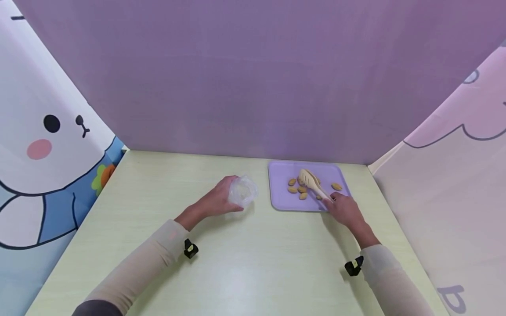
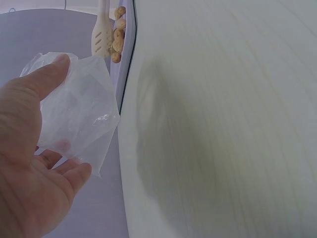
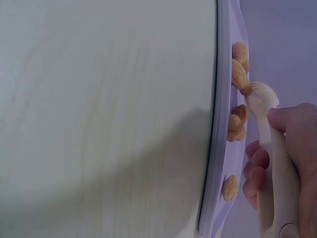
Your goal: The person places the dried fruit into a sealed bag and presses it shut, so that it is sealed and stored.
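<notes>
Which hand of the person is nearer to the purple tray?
The right hand: it grips beige tongs at the near edge of the purple tray. The left hand holds a translucent bag left of it, apart.

Beige sleeves point(image 1: 136, 267) here on both arms, paler at the cuffs point(image 1: 171, 235), dark fabric point(image 1: 96, 308) higher up the left, and there, black wrist cameras point(image 1: 191, 250), yellowish-marked

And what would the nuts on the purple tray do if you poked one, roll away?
The nuts would probably wobble or roll crookedly, since they look oval, not round. The tray has a raised rim, which might stop them. Each looks small beside the right hand, so probably light.
</notes>
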Available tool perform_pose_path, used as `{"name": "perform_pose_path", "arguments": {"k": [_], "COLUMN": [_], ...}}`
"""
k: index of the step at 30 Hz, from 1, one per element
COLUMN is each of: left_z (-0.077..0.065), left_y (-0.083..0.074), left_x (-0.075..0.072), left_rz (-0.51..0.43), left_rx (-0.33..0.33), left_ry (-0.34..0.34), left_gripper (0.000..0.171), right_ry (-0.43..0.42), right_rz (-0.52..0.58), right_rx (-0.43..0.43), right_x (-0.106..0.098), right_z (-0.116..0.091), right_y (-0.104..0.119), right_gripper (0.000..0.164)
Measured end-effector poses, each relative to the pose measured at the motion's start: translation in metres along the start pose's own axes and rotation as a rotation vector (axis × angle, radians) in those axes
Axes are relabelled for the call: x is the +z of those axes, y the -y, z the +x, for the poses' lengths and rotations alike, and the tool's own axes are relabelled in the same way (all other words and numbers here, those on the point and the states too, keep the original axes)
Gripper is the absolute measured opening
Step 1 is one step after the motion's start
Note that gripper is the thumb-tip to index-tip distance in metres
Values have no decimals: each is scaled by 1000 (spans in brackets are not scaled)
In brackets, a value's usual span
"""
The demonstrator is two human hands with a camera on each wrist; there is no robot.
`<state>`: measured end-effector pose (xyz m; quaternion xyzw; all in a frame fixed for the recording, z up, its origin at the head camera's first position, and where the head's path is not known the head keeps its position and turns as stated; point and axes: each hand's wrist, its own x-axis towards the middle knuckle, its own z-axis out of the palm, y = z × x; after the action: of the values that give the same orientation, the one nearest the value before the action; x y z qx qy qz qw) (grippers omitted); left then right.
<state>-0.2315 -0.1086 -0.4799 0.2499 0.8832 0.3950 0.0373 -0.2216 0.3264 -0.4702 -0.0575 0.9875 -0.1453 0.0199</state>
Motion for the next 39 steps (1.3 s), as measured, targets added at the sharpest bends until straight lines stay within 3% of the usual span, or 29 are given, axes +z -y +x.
{"name": "perform_pose_path", "arguments": {"k": [12,22,39], "left_z": [0,2,7], "left_y": [-2,-2,1], "left_x": [-3,0,5], "left_rz": [12,-5,16], "left_rx": [-5,-17,-16], "left_ry": [2,20,17], "left_gripper": [96,97,98], "right_ry": [-37,-93,-103], "right_rz": [-14,0,73], "right_rx": [5,-45,-100], "right_x": [-7,-7,-19], "right_z": [-3,-5,-11], "right_y": [-2,-1,24], "right_gripper": [41,29,35]}}
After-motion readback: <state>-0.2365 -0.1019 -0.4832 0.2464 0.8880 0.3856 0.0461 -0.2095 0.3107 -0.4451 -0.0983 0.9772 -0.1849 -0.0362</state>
